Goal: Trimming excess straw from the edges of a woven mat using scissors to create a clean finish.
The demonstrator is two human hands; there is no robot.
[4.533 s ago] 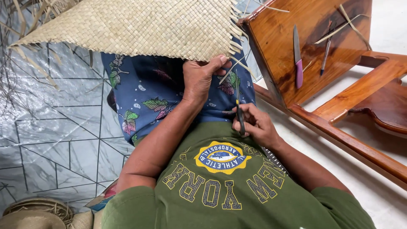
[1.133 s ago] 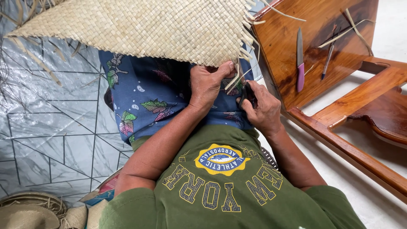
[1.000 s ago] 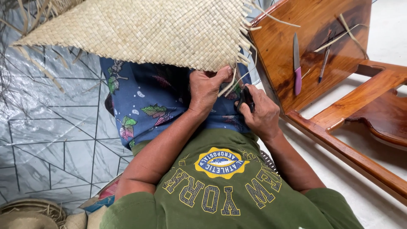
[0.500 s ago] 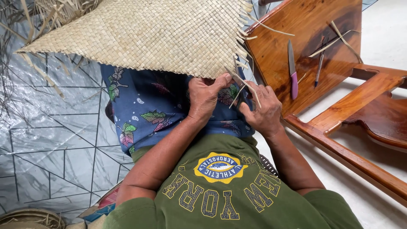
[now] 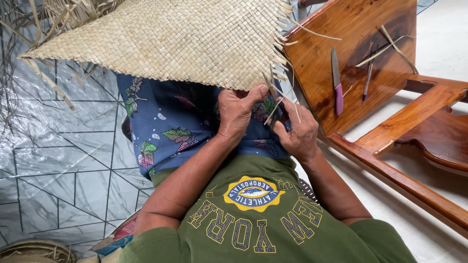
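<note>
The woven mat (image 5: 161,41) lies over the lap, its long axis running left to right, its corner pointing down toward the left hand (image 5: 237,111), which pinches the edge. Just right, the right hand (image 5: 298,134) grips loose strips (image 5: 279,100) (fanning up-right). Further right lies a purple-handled knife (image 5: 336,83). Half a second ago the hands sat lower, farther apart.

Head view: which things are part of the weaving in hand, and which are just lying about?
In hand:
woven mat
loose strips at its edge
left hand
right hand

Lying about:
purple-handled knife on the wooden chair
thin dark tool
stray strips
</note>
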